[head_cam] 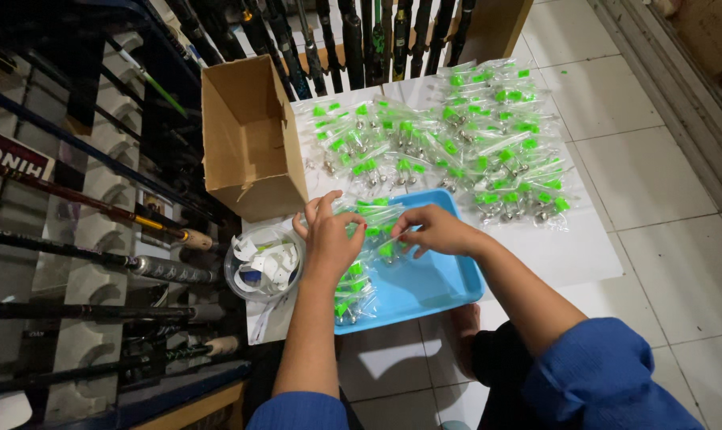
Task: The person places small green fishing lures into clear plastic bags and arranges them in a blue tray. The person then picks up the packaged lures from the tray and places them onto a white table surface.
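- Green-tagged clear packets (pixel 359 275) fill the left end of a light blue tray (pixel 432 287) at the centre of the frame, where a seated person in blue sleeves works with both bare hands.
- The left hand (pixel 327 237) hovers over the tray's left edge, fingers spread and bent, its fingertips pinching the top of one small packet (pixel 369 231) at the upper rim of the tray.
- The right hand (pixel 436 231) meets it from the right, thumb and forefinger nipped narrow on the same packet's other side; the remaining fingers curl loosely above the tray.
- The tray sits at the lower edge of a white bench (pixel 568 255), its near side overhanging the tiled floor (pixel 663 183) below.
- A broad heap of finished packets (pixel 464 139), each with a green tab and small metal parts inside, covers the bench across the upper centre and upper right of the frame.
- An open brown cardboard box (pixel 249 135) stands at the upper left of the bench, just beside the heap.
- A round clear tub (pixel 264 264) holding white paper slips rests left of the tray, close to the left wrist.
- Racked fishing rods (pixel 98 215) line the left side of the frame, with more rod handles (pixel 345 40) standing along the top edge behind the box.
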